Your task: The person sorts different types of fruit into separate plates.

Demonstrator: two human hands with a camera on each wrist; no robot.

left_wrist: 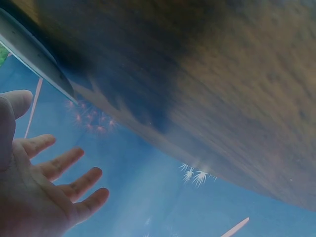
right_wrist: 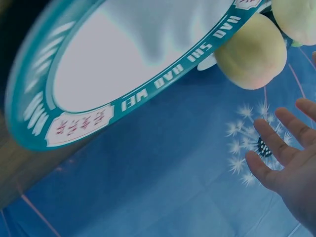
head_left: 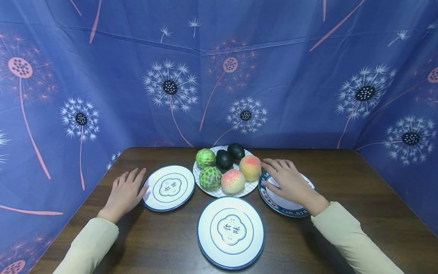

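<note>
My left hand (head_left: 126, 193) hovers with spread fingers beside the left white plate (head_left: 154, 195), its thumb near the rim. Above the green-rimmed plate (head_left: 289, 210) is my right hand (head_left: 287, 180), fingers extended toward the peaches and holding nothing. A white grid-patterned plate (head_left: 251, 186) at the back centre carries an orange-yellow peach (head_left: 250, 168), a paler peach (head_left: 233, 181), two dark avocado-like fruits (head_left: 224, 160) and two bumpy green fruits (head_left: 210, 177). In the right wrist view, a peach (right_wrist: 254, 54) shows past the lettered rim, away from the fingers.
A blue-rimmed white plate (head_left: 231, 243) lies at the front centre of the brown wooden table (head_left: 164, 243). Behind the table hangs a blue dandelion-print cloth (head_left: 291, 114), which also runs along both sides.
</note>
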